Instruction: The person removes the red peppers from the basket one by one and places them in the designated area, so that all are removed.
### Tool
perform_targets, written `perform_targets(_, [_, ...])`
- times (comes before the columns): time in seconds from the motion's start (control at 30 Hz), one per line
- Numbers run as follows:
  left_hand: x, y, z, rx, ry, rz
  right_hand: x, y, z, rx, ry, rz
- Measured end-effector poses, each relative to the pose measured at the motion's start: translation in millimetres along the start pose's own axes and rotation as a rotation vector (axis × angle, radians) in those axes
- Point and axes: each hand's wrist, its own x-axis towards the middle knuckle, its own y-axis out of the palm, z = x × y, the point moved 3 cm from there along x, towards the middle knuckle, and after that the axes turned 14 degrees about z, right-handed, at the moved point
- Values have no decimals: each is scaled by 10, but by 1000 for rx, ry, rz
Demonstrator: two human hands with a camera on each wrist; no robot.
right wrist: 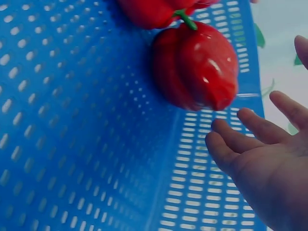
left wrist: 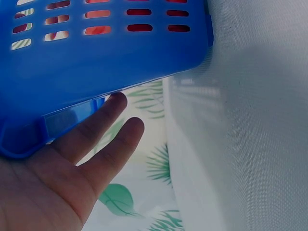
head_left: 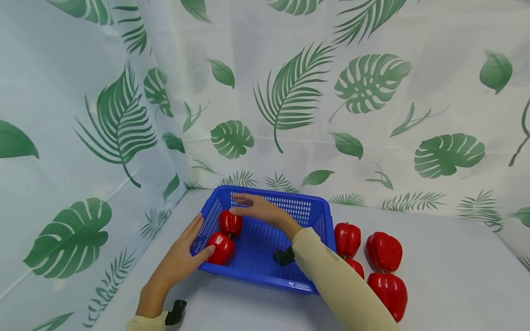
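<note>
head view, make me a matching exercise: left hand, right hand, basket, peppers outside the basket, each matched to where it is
Things:
1 left hand
2 right hand
3 blue basket
4 red peppers outside the basket

Places:
A on the table to the basket's right
B over the basket's inside
C against the basket's left wall
D at the table's back left corner

Pairs: 1-C, 2-B, 3-D, 4-A

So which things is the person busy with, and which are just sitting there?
Busy with:
- basket, left hand flat on its side
- two peppers inside, right hand open above them

Just sitting there:
- four peppers on the table, right of the basket
- leaf curtain behind
</note>
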Motion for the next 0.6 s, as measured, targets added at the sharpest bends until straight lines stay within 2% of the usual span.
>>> perform_targets(0.37, [-4, -14, -11, 14, 9, 1, 61, 62, -158, 40, 16, -7])
perform_targets(0.6, [-17, 5, -15, 23, 10, -4, 55, 133, -187, 58, 29, 31])
